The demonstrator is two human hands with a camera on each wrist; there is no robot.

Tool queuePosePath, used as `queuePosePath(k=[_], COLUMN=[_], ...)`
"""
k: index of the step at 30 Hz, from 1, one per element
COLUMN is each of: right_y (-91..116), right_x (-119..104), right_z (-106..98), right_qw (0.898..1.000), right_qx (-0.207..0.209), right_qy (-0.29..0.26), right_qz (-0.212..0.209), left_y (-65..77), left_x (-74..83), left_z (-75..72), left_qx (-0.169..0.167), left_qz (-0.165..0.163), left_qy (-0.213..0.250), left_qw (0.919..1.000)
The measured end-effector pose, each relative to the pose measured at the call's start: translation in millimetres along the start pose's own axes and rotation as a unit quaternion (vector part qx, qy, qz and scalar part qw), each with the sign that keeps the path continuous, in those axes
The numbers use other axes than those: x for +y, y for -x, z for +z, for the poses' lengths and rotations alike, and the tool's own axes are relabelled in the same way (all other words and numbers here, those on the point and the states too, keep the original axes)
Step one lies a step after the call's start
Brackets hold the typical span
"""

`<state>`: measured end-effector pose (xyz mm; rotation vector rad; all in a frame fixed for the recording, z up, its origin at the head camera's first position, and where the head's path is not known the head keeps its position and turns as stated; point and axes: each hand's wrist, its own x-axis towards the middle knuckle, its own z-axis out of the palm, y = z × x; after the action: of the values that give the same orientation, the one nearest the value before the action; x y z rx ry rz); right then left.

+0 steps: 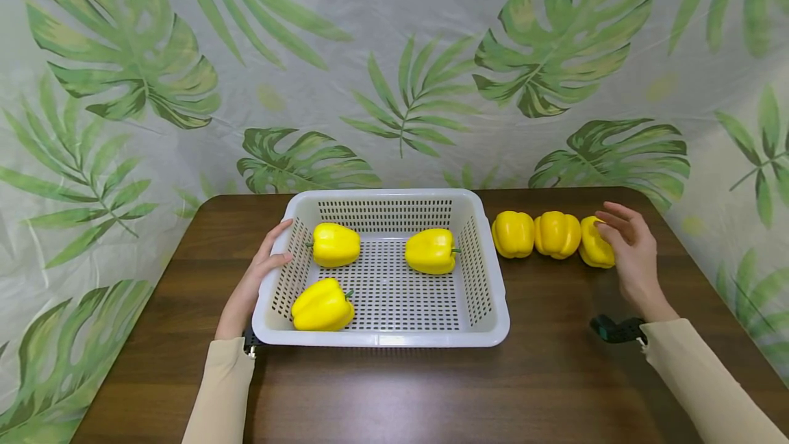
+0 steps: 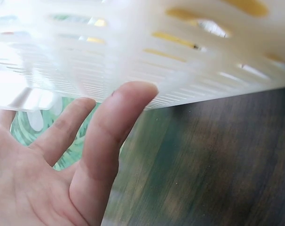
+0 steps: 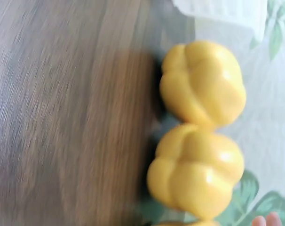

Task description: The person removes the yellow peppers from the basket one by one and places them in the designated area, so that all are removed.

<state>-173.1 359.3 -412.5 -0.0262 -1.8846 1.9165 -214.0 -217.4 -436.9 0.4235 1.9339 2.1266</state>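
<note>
A white perforated plastic basket (image 1: 381, 338) holds three yellow bell peppers: one at the back left (image 1: 335, 245), one at the front left (image 1: 322, 305) and one on the right (image 1: 430, 251). My left hand (image 1: 255, 279) rests against the basket's left side, its thumb (image 2: 107, 141) and fingers fairly straight at the wall. Outside the basket, my right hand (image 1: 635, 262) is at the rightmost yellow bell pepper (image 1: 595, 244), overlapping its right edge, fingers spread and loosely bent. In the right wrist view only fingertips (image 3: 267, 220) show at the bottom corner.
Two more yellow bell peppers, the left one (image 1: 513, 234) and the middle one (image 1: 557, 234), stand in a row between the basket and my right hand. All sit on a dark wooden table (image 1: 431, 396). A leaf-patterned cloth (image 1: 419, 53) hangs behind the table.
</note>
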Motion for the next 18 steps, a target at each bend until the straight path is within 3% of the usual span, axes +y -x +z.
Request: queuePosePath(k=[10, 18], right_y=[5.5, 10.0], right_x=[-10.2, -19.9], right_z=[30.9, 53.4], right_qw=[0.995, 0.988], right_qx=[-0.101, -0.148], right_qy=[0.006, 0.038], right_qz=[-0.02, -0.021], left_y=[3.2, 3.2], left_x=[1.2, 1.4], left_z=[0.7, 0.0], left_qx=[0.003, 0.002], left_qz=[-0.013, -0.011], left_qy=[-0.011, -0.017], left_qw=[0.9999, 0.9998])
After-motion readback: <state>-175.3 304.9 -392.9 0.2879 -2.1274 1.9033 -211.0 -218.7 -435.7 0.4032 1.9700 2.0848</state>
